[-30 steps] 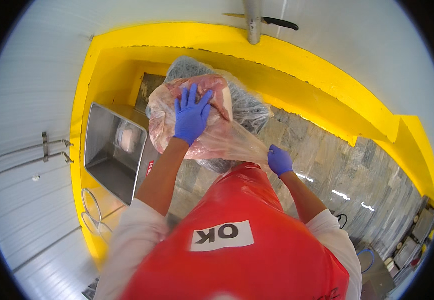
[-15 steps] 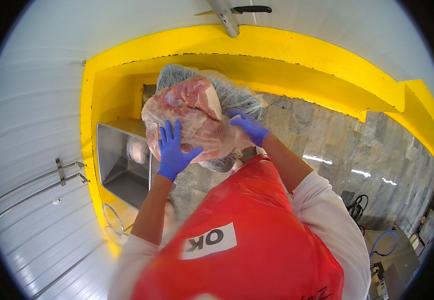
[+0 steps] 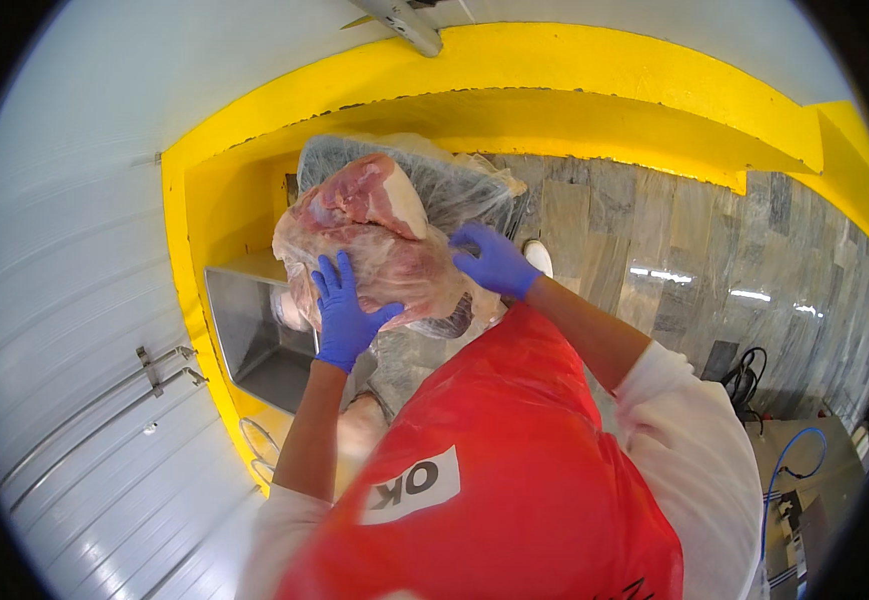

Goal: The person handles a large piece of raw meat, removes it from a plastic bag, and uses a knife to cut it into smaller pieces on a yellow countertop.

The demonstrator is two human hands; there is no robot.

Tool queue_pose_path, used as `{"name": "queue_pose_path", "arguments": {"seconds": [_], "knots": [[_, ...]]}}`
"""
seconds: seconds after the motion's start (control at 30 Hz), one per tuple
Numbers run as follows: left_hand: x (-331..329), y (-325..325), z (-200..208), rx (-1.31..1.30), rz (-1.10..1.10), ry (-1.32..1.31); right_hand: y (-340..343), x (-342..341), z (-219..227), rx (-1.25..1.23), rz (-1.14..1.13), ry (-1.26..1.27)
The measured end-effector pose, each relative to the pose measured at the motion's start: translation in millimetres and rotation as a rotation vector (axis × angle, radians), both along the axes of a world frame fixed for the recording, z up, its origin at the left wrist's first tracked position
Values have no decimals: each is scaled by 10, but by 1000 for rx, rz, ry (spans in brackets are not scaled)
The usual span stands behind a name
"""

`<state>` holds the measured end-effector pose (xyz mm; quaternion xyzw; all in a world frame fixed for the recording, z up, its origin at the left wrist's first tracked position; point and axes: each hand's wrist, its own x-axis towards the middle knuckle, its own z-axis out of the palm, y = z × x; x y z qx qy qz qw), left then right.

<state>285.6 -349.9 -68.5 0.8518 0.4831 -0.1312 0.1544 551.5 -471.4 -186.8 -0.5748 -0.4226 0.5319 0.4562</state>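
A large piece of raw pink meat (image 3: 379, 265) with pale fat lies on a grey crate or stack draped in clear plastic film (image 3: 454, 190). My left hand (image 3: 349, 318), in a blue glove, rests flat on its near left part with the fingers spread. At the right side of the meat, my gloved right hand (image 3: 497, 262) has its fingers curled in, seemingly pinching the film there; the fingertips are partly hidden. Cloudy film also seems to cover part of the meat's surface.
To the left stands a metal bin (image 3: 259, 335) with pale meat (image 3: 290, 308) at its edge. A yellow ledge (image 3: 574, 50) curves round the far side, under a metal pole (image 3: 404, 25). Steel equipment with a blue hose (image 3: 776, 470) stands at right. A white shoe (image 3: 537, 257) is on the tiled floor.
The meat and both hands sit slightly farther left in view, and the view itself has shifted. My right hand's fingers are more curled than before. The left hand stays spread on the meat.
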Motion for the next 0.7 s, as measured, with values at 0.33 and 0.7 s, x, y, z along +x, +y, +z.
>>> {"name": "queue_pose_path", "arguments": {"seconds": [0.33,0.7], "knots": [[109,56,91,-39,7,21,398,-481,-356,-176,-27,-457],[0,100,35,-10,-36,-23,22,-445,-75,-39,46,-607]]}}
